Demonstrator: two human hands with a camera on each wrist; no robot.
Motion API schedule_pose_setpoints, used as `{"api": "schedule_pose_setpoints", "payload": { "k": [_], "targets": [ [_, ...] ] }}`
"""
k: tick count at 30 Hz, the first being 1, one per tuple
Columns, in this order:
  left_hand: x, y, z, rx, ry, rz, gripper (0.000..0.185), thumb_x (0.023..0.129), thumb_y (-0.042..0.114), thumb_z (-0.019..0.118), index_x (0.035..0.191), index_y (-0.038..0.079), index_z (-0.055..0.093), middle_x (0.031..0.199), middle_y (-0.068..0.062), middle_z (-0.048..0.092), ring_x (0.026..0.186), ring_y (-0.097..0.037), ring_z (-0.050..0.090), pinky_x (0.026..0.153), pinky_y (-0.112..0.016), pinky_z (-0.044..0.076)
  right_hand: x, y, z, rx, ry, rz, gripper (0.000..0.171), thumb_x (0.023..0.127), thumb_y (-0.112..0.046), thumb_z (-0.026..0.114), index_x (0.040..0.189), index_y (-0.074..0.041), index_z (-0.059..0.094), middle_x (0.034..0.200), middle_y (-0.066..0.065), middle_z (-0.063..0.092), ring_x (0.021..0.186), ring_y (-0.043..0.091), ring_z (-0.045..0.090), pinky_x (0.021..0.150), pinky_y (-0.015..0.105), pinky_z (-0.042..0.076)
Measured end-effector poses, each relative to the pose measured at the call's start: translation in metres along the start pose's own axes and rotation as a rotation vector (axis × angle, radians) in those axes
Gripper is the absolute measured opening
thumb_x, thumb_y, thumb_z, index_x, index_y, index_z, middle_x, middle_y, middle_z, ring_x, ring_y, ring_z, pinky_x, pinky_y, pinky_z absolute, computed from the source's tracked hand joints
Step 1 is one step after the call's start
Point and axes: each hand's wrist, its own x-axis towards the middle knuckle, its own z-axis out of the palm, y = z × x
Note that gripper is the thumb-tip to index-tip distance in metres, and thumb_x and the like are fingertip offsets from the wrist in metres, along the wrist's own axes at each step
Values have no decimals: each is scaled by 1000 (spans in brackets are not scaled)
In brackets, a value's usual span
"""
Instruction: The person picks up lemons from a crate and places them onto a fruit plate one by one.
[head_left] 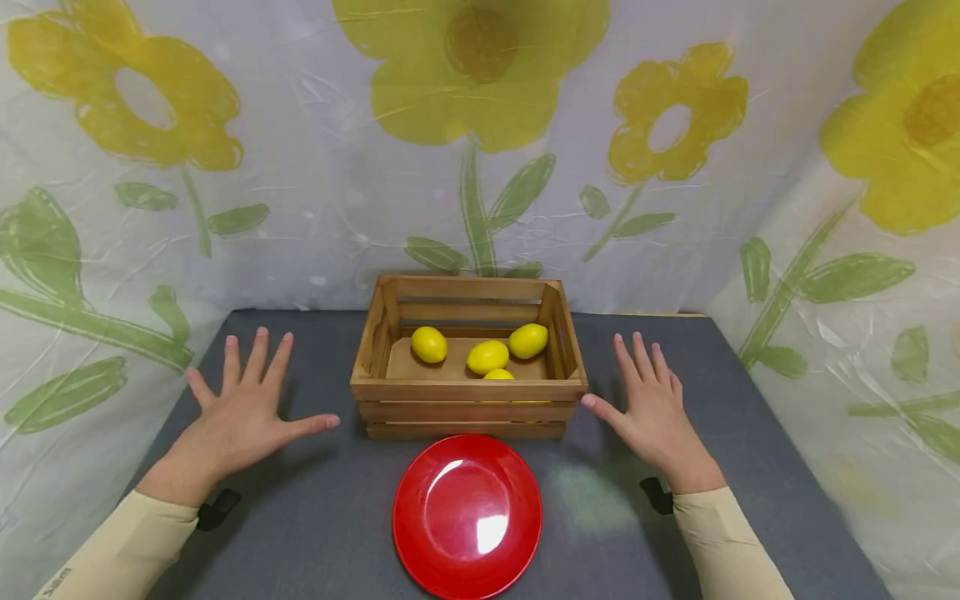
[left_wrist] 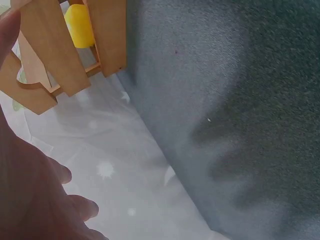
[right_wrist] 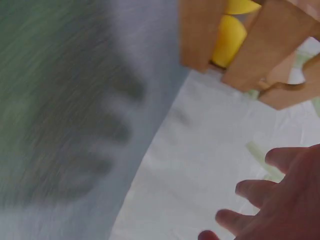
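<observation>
Surface: grey cloth-covered table, backed by flower-printed sheeting.
At the middle, toward the back: slatted wooden crate, standing square on the cloth.
In front of the crate: glossy red plate, lying flat, just beside the crate's front slats, near the table's front edge.
Either side of the crate: bare cloth.
</observation>
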Motion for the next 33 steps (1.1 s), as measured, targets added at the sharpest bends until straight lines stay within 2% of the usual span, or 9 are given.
{"api": "schedule_pose_setpoints", "payload": {
  "k": [2,6,10,15,18,21,24,28,33],
  "targets": [
    [0,1,0,-5,-2,-3,141,82,91,64,173,15,-12,177,-24,-25,157,-59,-32,101,-97,-18,3,-5,0,84,8,-26,94,106,-65,52,176,-24,5,184,14,0,167,52,0,122,84,8],
    [-1,3,0,-45,-13,-2,139,83,90,64,173,18,-15,176,-18,-30,157,-57,-34,102,-97,-15,5,-11,3,332,57,-113,73,115,-51,39,175,-18,14,183,14,8,167,52,8,123,83,10],
    [-4,9,-3,-152,-16,23,131,89,84,64,172,24,-18,178,-8,-29,159,-49,-35,109,-93,-12,10,-16,8,612,98,-174,67,117,-49,22,174,-13,18,181,17,17,165,51,18,126,77,15],
    [-5,28,-11,-294,17,96,115,98,71,65,174,28,-9,182,-5,-17,165,-45,-25,122,-85,-2,21,-21,17,960,86,-107,71,114,-60,13,174,-23,21,180,16,23,163,46,24,131,72,13],
    [-2,44,-22,-341,46,135,105,102,66,63,174,31,-5,183,-3,-10,169,-41,-16,125,-81,7,28,-25,23,1092,72,-58,74,111,-67,13,174,-28,22,180,16,23,166,44,20,133,69,5],
    [2,62,-36,-340,83,165,101,102,67,62,175,32,1,184,1,-1,171,-37,-2,127,-77,16,34,-29,31,1183,68,-10,76,110,-70,16,174,-30,23,181,15,22,168,40,16,134,68,1],
    [7,79,-49,-308,108,203,99,101,70,60,175,30,7,183,1,8,170,-35,12,129,-70,22,39,-32,39,1223,65,37,72,110,-69,22,173,-34,26,181,6,22,170,33,15,134,68,4],
    [17,99,-65,-244,108,238,98,100,74,57,175,27,14,182,-2,20,167,-34,25,129,-66,30,48,-36,52,1242,24,27,65,112,-59,28,173,-37,25,182,-5,18,169,27,13,134,67,8],
    [34,118,-84,-163,87,297,95,100,76,56,173,21,27,177,-7,31,161,-35,37,125,-64,38,56,-42,62,1261,-25,10,65,109,-51,35,172,-42,21,182,-8,13,168,29,13,132,69,8]
  ]
}}
